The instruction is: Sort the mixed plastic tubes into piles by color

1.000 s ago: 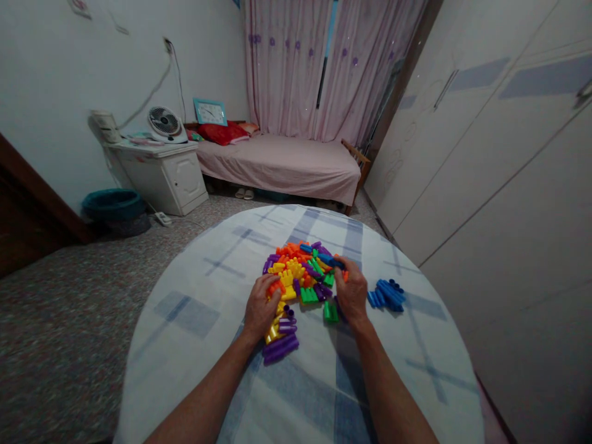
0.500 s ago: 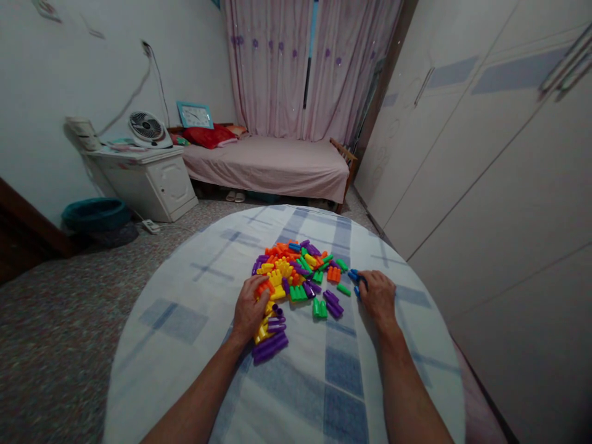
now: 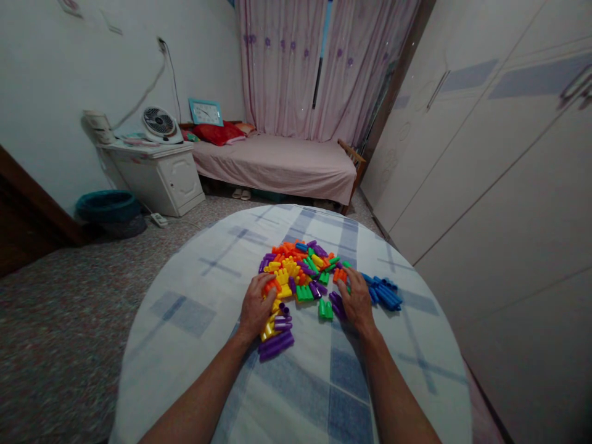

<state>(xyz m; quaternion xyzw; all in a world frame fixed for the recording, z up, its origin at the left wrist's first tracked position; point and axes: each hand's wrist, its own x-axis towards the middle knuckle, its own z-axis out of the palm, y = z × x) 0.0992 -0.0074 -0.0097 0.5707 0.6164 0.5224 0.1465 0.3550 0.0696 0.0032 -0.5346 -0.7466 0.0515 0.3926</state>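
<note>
A pile of plastic building blocks lies on the cloth. At its left edge, my left hand [image 3: 256, 306] has thumb and fingers closed around an orange block [image 3: 272, 287]. Purple blocks [image 3: 276, 346] and yellow ones lie just below that hand. My right hand [image 3: 357, 303] is at the pile's right side, its thumb and forefinger about another orange block [image 3: 340, 275]. A purple block [image 3: 337, 304] is partly hidden beside its thumb. Green blocks [image 3: 325, 309] rest between the hands. Right of my right hand sits a group of blue blocks [image 3: 386, 294].
The round table wears a white and blue checked cloth [image 3: 185, 364]. Beyond it stand a bed [image 3: 287, 161], a white cabinet [image 3: 178, 182] with a fan [image 3: 160, 123], and a bin [image 3: 108, 206]. A wardrobe [image 3: 485, 185] runs along the right.
My right hand has moved left from the blue blocks to an orange block, uncovering the blue group. My left hand stays on its orange block. The view has shifted slightly.
</note>
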